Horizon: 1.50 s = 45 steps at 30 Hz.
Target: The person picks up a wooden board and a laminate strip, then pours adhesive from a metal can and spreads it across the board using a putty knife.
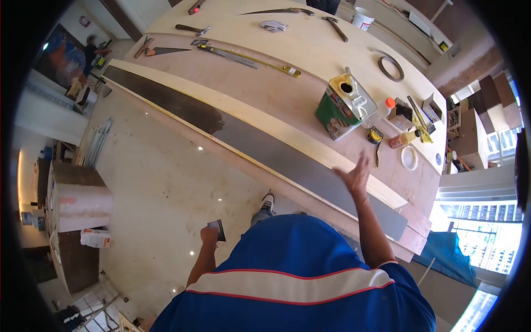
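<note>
My left hand is closed around a dark flat blade, which looks like a scraper, held low beside my body above the floor. My right hand is raised over the right part of a long grey strip, its fingers spread and holding nothing. The strip's far-left section carries a darker brown coating with a ragged edge. Beneath it lies a pale board on the worktable. A green and yellow metal can with an opening on top stands beyond my right hand.
Near the can are a tape measure, a bottle, a white round lid and a tape roll. Hammers, saws and a yellow level lie farther off. Another person is at the far left.
</note>
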Each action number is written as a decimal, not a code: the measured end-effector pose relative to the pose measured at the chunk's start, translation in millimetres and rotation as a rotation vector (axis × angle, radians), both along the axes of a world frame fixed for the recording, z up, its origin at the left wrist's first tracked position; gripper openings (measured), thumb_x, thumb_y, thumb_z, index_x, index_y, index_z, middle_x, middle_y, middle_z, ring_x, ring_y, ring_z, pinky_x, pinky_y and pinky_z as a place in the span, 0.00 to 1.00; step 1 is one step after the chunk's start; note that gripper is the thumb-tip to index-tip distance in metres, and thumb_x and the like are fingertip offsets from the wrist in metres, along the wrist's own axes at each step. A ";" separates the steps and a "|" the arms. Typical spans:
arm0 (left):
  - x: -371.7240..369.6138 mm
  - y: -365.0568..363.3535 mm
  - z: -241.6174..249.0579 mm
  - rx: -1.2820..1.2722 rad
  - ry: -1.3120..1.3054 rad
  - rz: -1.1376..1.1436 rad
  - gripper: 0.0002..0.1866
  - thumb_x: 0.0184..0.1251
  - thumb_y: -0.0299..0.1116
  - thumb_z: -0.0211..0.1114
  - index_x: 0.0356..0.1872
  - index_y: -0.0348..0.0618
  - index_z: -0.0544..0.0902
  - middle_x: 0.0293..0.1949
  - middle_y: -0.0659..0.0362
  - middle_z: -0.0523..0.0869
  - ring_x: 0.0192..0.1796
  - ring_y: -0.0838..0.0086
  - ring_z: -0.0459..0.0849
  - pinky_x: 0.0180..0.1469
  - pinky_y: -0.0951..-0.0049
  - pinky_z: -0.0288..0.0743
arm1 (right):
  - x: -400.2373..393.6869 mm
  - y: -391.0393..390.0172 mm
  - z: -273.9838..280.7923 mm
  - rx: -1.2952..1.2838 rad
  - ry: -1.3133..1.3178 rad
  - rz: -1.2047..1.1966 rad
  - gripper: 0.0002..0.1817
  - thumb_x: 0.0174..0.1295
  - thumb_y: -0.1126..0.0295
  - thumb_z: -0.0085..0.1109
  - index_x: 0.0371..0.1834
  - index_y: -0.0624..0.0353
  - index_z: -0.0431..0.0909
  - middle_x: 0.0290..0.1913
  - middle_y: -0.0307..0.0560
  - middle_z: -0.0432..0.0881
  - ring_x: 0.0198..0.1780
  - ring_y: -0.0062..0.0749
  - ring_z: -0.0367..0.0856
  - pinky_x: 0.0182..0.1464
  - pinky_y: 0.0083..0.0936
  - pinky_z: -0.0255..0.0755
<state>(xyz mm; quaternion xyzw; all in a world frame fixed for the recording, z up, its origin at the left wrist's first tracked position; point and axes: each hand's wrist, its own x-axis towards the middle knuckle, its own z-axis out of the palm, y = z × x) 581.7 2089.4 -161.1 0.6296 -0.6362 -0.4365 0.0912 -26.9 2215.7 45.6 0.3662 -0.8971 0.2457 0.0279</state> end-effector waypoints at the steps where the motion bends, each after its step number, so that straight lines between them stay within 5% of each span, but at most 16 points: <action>1: 0.8 2.2 5.7 -0.052 -0.143 -0.134 0.06 0.51 0.31 0.67 0.26 0.39 0.84 0.23 0.55 0.85 0.23 0.67 0.82 0.27 0.60 0.75 | -18.1 -16.8 6.4 -0.151 0.118 -0.001 0.71 0.36 0.45 0.84 0.77 0.71 0.49 0.73 0.73 0.60 0.70 0.67 0.62 0.72 0.49 0.59; 3: 9.2 9.9 13.7 -0.231 -0.506 -0.529 0.06 0.54 0.32 0.66 0.25 0.42 0.86 0.25 0.54 0.87 0.25 0.64 0.85 0.28 0.58 0.77 | -61.5 -44.6 -5.0 -0.358 0.183 0.015 0.72 0.39 0.44 0.84 0.76 0.79 0.45 0.74 0.76 0.58 0.74 0.63 0.59 0.76 0.43 0.52; 4: 17.1 10.4 13.4 -0.350 -0.741 -0.767 0.06 0.55 0.33 0.65 0.25 0.44 0.87 0.27 0.53 0.88 0.26 0.62 0.87 0.29 0.57 0.78 | -59.9 -56.3 34.9 -0.351 -0.136 -0.013 0.71 0.43 0.48 0.83 0.78 0.77 0.41 0.77 0.74 0.52 0.79 0.59 0.51 0.80 0.39 0.45; 6: 33.6 29.0 5.9 -0.309 -0.847 -0.655 0.10 0.59 0.36 0.61 0.28 0.47 0.90 0.32 0.52 0.90 0.36 0.58 0.90 0.39 0.53 0.81 | -92.5 -74.5 18.0 -0.415 -0.289 0.016 0.72 0.46 0.55 0.83 0.80 0.70 0.32 0.81 0.68 0.42 0.82 0.52 0.41 0.81 0.37 0.37; 8: 44.6 37.3 10.5 -0.183 -0.891 -0.538 0.13 0.61 0.38 0.59 0.32 0.45 0.90 0.35 0.50 0.90 0.39 0.56 0.90 0.43 0.51 0.81 | -94.6 -109.3 31.9 -0.839 -0.476 0.146 0.65 0.47 0.67 0.77 0.82 0.65 0.35 0.81 0.66 0.45 0.81 0.51 0.45 0.80 0.44 0.41; 10: 44.8 43.0 42.9 0.045 -0.633 -0.007 0.18 0.63 0.44 0.57 0.32 0.40 0.89 0.35 0.43 0.89 0.42 0.50 0.89 0.47 0.53 0.81 | -109.3 -121.5 12.6 -0.792 -0.077 0.109 0.68 0.43 0.62 0.79 0.82 0.64 0.37 0.80 0.64 0.48 0.79 0.54 0.50 0.79 0.47 0.46; 15: 72.2 64.1 70.0 0.168 -0.719 0.152 0.20 0.57 0.43 0.59 0.35 0.34 0.89 0.39 0.39 0.88 0.47 0.46 0.87 0.53 0.54 0.80 | -126.5 -124.5 -24.6 -0.818 -0.159 0.103 0.69 0.40 0.51 0.80 0.81 0.64 0.43 0.78 0.63 0.50 0.78 0.53 0.53 0.78 0.46 0.49; 19: 73.0 62.3 80.0 0.147 -0.730 0.089 0.19 0.56 0.42 0.59 0.34 0.35 0.89 0.39 0.39 0.88 0.47 0.47 0.88 0.53 0.54 0.80 | -129.3 -121.9 7.0 -0.848 -0.323 0.179 0.57 0.41 0.55 0.76 0.75 0.65 0.55 0.66 0.58 0.66 0.67 0.46 0.67 0.70 0.41 0.60; 25: 44.7 22.3 75.9 -0.015 -0.666 0.055 0.18 0.59 0.43 0.58 0.28 0.39 0.88 0.36 0.43 0.89 0.42 0.48 0.88 0.49 0.54 0.80 | -122.8 -135.5 70.5 -0.686 -0.282 0.100 0.49 0.39 0.60 0.75 0.69 0.63 0.65 0.59 0.55 0.75 0.60 0.44 0.74 0.65 0.39 0.67; 26: 55.3 13.0 58.0 -0.118 -0.813 -0.309 0.18 0.59 0.42 0.58 0.26 0.38 0.88 0.34 0.45 0.89 0.41 0.49 0.88 0.47 0.54 0.80 | -124.3 -129.2 76.4 -0.656 -0.222 0.163 0.50 0.39 0.60 0.76 0.69 0.63 0.65 0.59 0.55 0.74 0.60 0.44 0.74 0.66 0.38 0.66; 27: 46.1 5.5 42.3 0.022 -0.600 0.203 0.17 0.60 0.41 0.58 0.25 0.38 0.87 0.32 0.46 0.88 0.39 0.51 0.87 0.44 0.53 0.80 | -116.4 -124.9 92.5 -0.593 -0.201 0.182 0.50 0.39 0.61 0.76 0.69 0.64 0.65 0.59 0.55 0.74 0.60 0.44 0.73 0.66 0.37 0.66; 28: 47.9 -0.8 38.6 -0.158 -0.736 -0.178 0.17 0.60 0.41 0.59 0.25 0.37 0.87 0.31 0.45 0.88 0.38 0.52 0.87 0.44 0.53 0.80 | -98.3 -118.5 112.6 -0.600 -0.239 0.184 0.47 0.40 0.60 0.76 0.67 0.65 0.68 0.57 0.54 0.76 0.58 0.43 0.75 0.64 0.39 0.68; 29: 39.8 -12.6 34.5 -0.141 -0.764 -0.194 0.16 0.58 0.41 0.63 0.27 0.35 0.86 0.30 0.44 0.88 0.35 0.54 0.88 0.40 0.55 0.79 | -97.0 -108.6 114.5 -0.546 -0.179 0.212 0.48 0.40 0.62 0.76 0.68 0.65 0.67 0.58 0.55 0.76 0.58 0.43 0.75 0.64 0.39 0.68; 30: -7.7 -23.2 87.1 0.080 -0.303 0.467 0.14 0.54 0.38 0.67 0.28 0.34 0.86 0.28 0.44 0.87 0.31 0.58 0.87 0.35 0.57 0.77 | -93.9 -99.3 117.5 -0.514 -0.118 0.222 0.50 0.39 0.63 0.76 0.71 0.65 0.64 0.59 0.56 0.75 0.59 0.44 0.75 0.64 0.38 0.69; 35: -51.9 -58.9 72.5 0.066 0.075 0.546 0.13 0.57 0.34 0.67 0.34 0.32 0.86 0.25 0.53 0.86 0.27 0.66 0.84 0.31 0.64 0.76 | -29.4 -63.8 170.4 -0.416 -0.224 0.266 0.63 0.29 0.64 0.78 0.77 0.65 0.57 0.63 0.57 0.74 0.63 0.45 0.73 0.69 0.38 0.65; 45: -160.0 -106.6 144.3 0.189 0.516 0.595 0.10 0.65 0.33 0.66 0.43 0.40 0.84 0.30 0.62 0.85 0.27 0.76 0.83 0.28 0.70 0.76 | 35.6 -35.1 169.3 -0.084 -0.215 0.332 0.68 0.26 0.67 0.81 0.78 0.65 0.52 0.59 0.62 0.73 0.60 0.55 0.75 0.65 0.42 0.71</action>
